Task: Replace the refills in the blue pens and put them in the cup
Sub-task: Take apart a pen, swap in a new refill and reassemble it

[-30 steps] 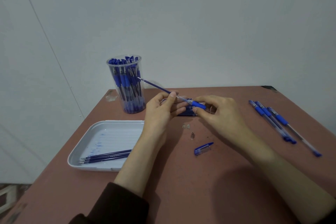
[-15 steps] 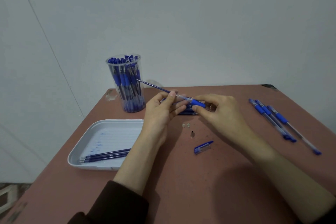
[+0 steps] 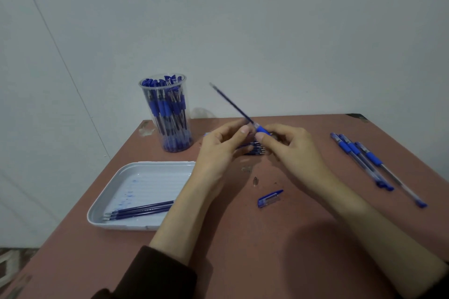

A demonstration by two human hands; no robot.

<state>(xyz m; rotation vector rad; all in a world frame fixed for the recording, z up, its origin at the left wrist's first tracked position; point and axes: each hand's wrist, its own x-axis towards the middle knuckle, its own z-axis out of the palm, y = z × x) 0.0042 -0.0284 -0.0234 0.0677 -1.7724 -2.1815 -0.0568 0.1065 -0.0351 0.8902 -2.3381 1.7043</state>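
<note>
Mid-swap, I judge; your right hand (image 3: 289, 150) grips the pen (image 3: 263, 130), your left hand (image 3: 218, 148) pinches the refill (image 3: 230, 103) angled toward eleven o'clock; next, slide it straight, unbent.

2 bare hands are shown: left hand (image 3: 218, 150) and right hand (image 3: 291, 150). Both forearms are seen uncovered. Short thumbnails are visible on both. 1 dark brown sleeve (image 3: 155, 274) is worn on the left arm, in soft, loose fabric, with its cuff bunched up near the elbow.
</note>
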